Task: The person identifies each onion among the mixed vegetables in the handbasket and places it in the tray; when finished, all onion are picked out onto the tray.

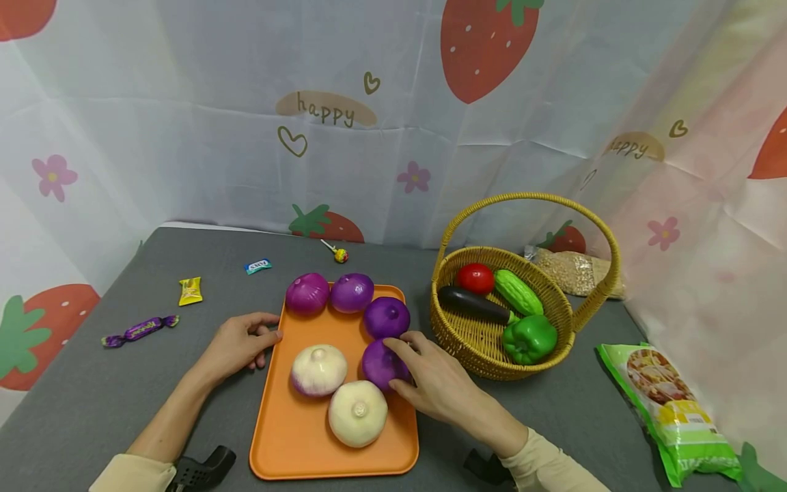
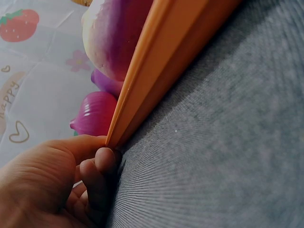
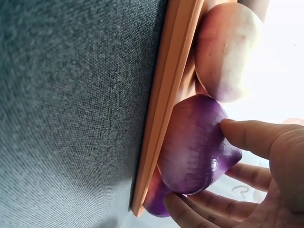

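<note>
Right hand [image 1: 439,386] fingers curled round half-hidden purple onion [image 1: 380,363], left hand [image 1: 236,344] fingers pinching tray [image 1: 295,437] edge

Orange tray [image 1: 289,437]: smooth matt plastic. Purple onion [image 3: 194,142]: glossy skin, fine ribbing. White onions [image 1: 358,413]: smooth, dull sheen. Table cover [image 1: 92,403]: grey woven cloth, rough weave. Basket [image 1: 479,348]: woven wicker. Backdrop [image 1: 184,137]: creased thin sheet. Snack bag [image 1: 673,410]: shiny plastic film.
</note>
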Tool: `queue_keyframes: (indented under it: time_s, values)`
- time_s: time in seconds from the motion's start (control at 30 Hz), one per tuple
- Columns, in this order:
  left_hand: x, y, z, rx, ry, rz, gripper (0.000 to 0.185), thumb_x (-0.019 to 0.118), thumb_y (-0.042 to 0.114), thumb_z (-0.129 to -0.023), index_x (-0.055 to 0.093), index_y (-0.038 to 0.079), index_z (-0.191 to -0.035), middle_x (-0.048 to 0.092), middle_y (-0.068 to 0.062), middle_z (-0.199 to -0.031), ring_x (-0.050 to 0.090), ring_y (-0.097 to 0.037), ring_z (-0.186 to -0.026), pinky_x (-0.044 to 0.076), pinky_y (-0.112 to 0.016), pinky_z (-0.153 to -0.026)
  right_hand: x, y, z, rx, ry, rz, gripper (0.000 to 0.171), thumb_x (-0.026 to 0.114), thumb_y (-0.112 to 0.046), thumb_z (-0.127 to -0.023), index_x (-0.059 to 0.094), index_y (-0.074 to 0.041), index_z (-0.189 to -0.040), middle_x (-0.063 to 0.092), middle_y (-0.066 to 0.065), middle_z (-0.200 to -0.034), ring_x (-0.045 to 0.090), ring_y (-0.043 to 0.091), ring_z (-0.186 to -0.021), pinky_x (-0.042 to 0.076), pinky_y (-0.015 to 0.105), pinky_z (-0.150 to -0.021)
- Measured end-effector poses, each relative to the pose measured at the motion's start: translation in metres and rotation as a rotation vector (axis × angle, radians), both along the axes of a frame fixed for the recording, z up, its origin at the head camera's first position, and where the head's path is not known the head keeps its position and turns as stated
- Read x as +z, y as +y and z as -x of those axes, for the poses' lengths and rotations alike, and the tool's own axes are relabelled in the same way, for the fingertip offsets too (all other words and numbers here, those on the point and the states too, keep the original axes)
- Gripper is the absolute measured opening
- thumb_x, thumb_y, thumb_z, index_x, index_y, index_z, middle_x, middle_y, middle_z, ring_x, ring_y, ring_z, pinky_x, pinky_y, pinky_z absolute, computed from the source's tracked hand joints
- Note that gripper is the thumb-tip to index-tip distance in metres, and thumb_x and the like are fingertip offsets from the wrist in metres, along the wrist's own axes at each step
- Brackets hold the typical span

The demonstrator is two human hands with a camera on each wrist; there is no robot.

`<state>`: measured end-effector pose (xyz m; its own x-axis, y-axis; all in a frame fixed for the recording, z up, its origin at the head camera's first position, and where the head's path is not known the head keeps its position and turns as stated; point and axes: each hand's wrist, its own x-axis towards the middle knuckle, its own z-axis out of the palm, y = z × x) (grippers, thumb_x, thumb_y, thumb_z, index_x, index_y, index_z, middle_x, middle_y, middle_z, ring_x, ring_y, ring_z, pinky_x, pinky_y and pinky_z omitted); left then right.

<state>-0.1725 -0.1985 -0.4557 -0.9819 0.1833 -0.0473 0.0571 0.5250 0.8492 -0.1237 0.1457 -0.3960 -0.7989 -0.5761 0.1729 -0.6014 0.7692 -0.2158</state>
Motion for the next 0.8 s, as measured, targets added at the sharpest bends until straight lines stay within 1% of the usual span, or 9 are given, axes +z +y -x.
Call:
queue_keyframes:
  time_s: [0.47,0.57,0.67,0.73,0.8]
  values:
    - [0.0,0.0,0.0,-0.004,-0.005,-0.007,0.041,0.064,0.02,-0.095,0.056,-0.004,-0.127,0.064,-0.006,-0.075,0.056,-0.011,-0.049,0.051,-0.028,-0.048,0.0,0.0,0.0,-0.003,-0.01,0.0,0.056,0.075,-0.031,-0.086,0.054,-0.019,-0.136,0.058,0.007,-0.124,0.063,0.019,-0.098,0.056,0.034,-0.079]
    - [0.0,0.0,0.0,0.001,-0.007,-0.004,0.041,0.063,0.02,-0.095,0.056,-0.004,-0.128,0.063,-0.006,-0.075,0.056,-0.012,-0.049,0.051,-0.028,-0.048,0.003,0.0,-0.001,-0.018,-0.025,0.004,0.056,0.074,-0.033,-0.087,0.053,-0.02,-0.137,0.058,0.007,-0.126,0.063,0.02,-0.1,0.056,0.035,-0.079]
    - [0.002,0.0,-0.001,0.017,-0.011,-0.008,0.041,0.061,0.02,-0.097,0.054,-0.004,-0.129,0.062,-0.008,-0.077,0.058,-0.013,-0.05,0.053,-0.029,-0.048,0.009,0.003,-0.002,-0.05,-0.029,0.01,0.057,0.074,-0.034,-0.087,0.053,-0.02,-0.138,0.057,0.007,-0.128,0.062,0.022,-0.106,0.056,0.038,-0.081]
    - [0.005,0.002,-0.001,0.029,0.005,0.001,0.04,0.058,0.019,-0.099,0.052,-0.005,-0.13,0.062,-0.01,-0.079,0.06,-0.014,-0.05,0.053,-0.029,-0.048,0.014,0.007,-0.003,-0.075,-0.02,0.024,0.058,0.074,-0.035,-0.087,0.053,-0.02,-0.138,0.057,0.006,-0.129,0.062,0.022,-0.109,0.056,0.04,-0.083]
    - [0.009,0.005,-0.002,0.051,0.05,0.035,0.039,0.055,0.019,-0.099,0.052,-0.005,-0.13,0.064,-0.011,-0.082,0.061,-0.013,-0.05,0.053,-0.028,-0.048,0.02,0.012,-0.004,-0.102,0.006,0.04,0.057,0.074,-0.035,-0.087,0.054,-0.02,-0.138,0.058,0.005,-0.129,0.062,0.022,-0.11,0.056,0.04,-0.083]
